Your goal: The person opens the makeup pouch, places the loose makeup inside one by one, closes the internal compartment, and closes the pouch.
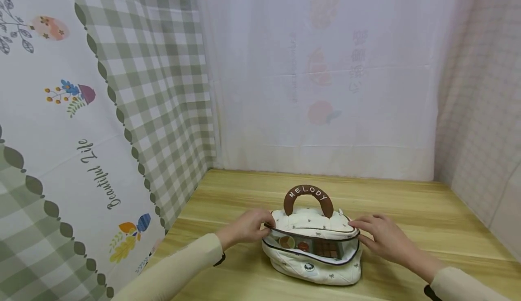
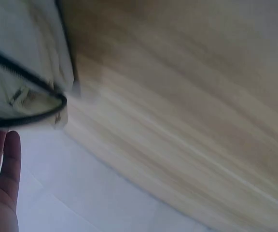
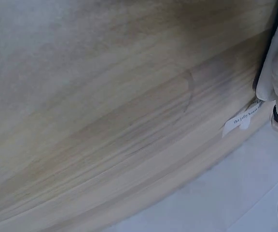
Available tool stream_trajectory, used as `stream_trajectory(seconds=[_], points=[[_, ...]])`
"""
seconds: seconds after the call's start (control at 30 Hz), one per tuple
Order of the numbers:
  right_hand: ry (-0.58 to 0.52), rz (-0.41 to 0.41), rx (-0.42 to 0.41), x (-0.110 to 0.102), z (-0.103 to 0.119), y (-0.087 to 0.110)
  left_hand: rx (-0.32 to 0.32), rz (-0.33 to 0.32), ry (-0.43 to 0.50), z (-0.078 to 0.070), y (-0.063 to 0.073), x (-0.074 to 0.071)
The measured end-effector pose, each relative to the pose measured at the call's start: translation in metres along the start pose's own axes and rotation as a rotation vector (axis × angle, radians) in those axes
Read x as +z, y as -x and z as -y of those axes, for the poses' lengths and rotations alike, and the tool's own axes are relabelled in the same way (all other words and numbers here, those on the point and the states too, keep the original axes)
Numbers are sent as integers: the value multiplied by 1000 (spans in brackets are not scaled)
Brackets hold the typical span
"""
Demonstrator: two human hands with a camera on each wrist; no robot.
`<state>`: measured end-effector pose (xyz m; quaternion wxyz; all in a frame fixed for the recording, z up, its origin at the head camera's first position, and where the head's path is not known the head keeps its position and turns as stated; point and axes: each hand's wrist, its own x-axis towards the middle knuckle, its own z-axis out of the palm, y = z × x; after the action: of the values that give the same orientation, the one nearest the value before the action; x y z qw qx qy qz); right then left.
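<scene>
A cream quilted makeup bag with small dark bows stands on the table, its zipped front gaping. Its brown arched handle reads MELODY. Inside show a round compact, a small red item and a palette of brown pans. My left hand pinches the lid's edge at the left corner; in the left wrist view its fingers reach up beside the dark zipper edge. With index finger above and thumb below, my right hand holds the lid's right corner.
The bag sits on a wood-grain table. A white fabric label sticks out from the bag's side. Beyond the table's back edge hangs a white curtain; a green checked cloth hangs at left.
</scene>
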<state>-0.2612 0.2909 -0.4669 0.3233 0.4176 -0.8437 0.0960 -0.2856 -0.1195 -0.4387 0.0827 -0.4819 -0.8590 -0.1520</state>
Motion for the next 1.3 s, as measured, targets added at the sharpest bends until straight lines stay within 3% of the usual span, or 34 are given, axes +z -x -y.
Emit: stream_trajectory(seconds=[0.17, 0.4, 0.47, 0.7, 0.8, 1.0, 1.17, 1.3], points=[[-8, -51, -55, 3, 4, 7, 31, 72, -62, -10, 6, 6], [6, -4, -112, 3, 15, 14, 113, 117, -314, -24, 14, 20], [13, 14, -119, 2, 16, 15, 124, 108, -348, -29, 15, 23], [41, 63, -166, 7, 21, 18, 150, 59, -336, -40, 12, 34], [82, 58, -215, 11, 24, 16, 166, 36, -396, -44, 11, 38], [129, 4, -257, 20, 29, 14, 89, -12, -512, -46, 10, 45], [134, 10, -244, 24, 29, 16, 71, 36, -482, -40, 12, 48], [133, 20, -236, 24, 30, 17, 8, 26, -292, -33, 12, 47]])
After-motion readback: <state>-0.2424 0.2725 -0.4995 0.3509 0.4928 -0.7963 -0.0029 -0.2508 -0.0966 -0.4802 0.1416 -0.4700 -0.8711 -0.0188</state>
